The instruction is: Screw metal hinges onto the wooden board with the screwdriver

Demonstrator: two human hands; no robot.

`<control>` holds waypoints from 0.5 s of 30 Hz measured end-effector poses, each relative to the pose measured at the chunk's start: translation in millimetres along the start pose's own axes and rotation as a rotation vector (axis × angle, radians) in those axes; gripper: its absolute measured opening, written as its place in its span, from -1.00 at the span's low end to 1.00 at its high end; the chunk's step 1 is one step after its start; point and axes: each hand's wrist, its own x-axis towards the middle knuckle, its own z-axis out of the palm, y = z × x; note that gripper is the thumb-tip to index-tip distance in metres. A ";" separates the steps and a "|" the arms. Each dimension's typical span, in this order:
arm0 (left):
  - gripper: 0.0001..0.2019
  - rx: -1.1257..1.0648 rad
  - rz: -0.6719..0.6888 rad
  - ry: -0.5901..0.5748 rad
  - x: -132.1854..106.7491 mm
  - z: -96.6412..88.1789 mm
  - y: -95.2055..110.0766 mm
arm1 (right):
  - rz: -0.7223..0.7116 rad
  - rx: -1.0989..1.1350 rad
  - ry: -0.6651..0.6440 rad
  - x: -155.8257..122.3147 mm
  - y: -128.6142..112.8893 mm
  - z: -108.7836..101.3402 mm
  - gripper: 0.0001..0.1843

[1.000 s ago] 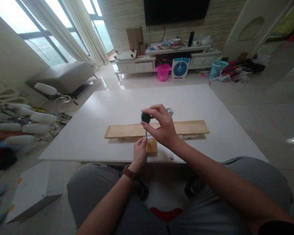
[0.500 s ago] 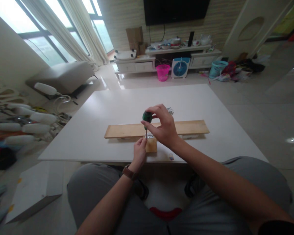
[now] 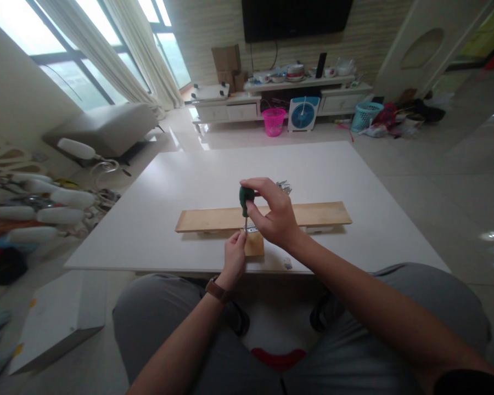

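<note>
A green-handled screwdriver [image 3: 246, 198] stands nearly upright with its tip down, and my right hand [image 3: 275, 215] has its fingers closed round the handle. Below, my left hand [image 3: 234, 253] pinches beside the screwdriver's tip; whatever is between those fingertips is too small to see. The tip meets a silver metal hinge [image 3: 252, 229], which lies where a long wooden board [image 3: 208, 220] joins a small wooden block [image 3: 254, 248]. My right hand covers part of the long board and the hinge's right side.
On the white table [image 3: 214, 175], several metal pieces [image 3: 284, 187] lie beyond the board. White supports [image 3: 319, 229] show beneath it. A small sticker [image 3: 287, 263] is by the near edge. Farther off are a pink basket [image 3: 274, 122] and a blue fan [image 3: 303, 114].
The right hand's fingers have shifted their grip on the screwdriver handle, with the thumb now nearer the palm side. My left hand, board and block stay in place.
</note>
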 end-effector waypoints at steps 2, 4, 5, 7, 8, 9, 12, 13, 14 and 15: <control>-0.61 -0.009 -0.007 0.004 -0.3 0.9 1.0 | -0.016 -0.004 0.005 -0.2 0.6 0.5 -0.58; -0.60 -0.018 -0.028 0.001 -1.1 2.1 3.1 | 0.004 -0.004 0.007 -0.6 1.6 1.3 -0.63; -0.59 -0.020 -0.038 -0.003 -1.6 2.6 4.4 | 0.020 -0.003 0.009 -0.8 2.2 1.8 -0.65; -0.58 -0.021 -0.043 -0.005 -2.5 3.3 6.3 | 0.046 -0.001 0.024 -1.3 2.9 2.3 -0.68; -0.59 -0.020 -0.041 -0.004 -2.6 3.4 6.8 | 0.049 0.000 0.037 -1.6 3.0 2.4 -0.69; -0.59 -0.017 -0.037 0.000 -2.7 3.2 6.8 | 0.045 0.002 0.047 -1.9 2.7 2.3 -0.70; -0.61 -0.001 -0.032 0.009 -2.1 2.2 5.1 | 0.024 0.016 0.051 -2.7 0.7 2.1 -0.69; -0.62 0.003 -0.035 0.008 -1.9 1.9 4.6 | 0.023 0.019 0.048 -2.9 0.0 2.0 -0.70; -0.62 0.008 -0.038 0.009 -1.8 1.6 4.3 | 0.025 0.019 0.044 -3.1 -0.5 2.0 -0.70; -0.62 0.016 -0.042 0.010 -1.8 1.5 4.3 | 0.027 0.018 0.042 -3.3 -0.8 2.0 -0.70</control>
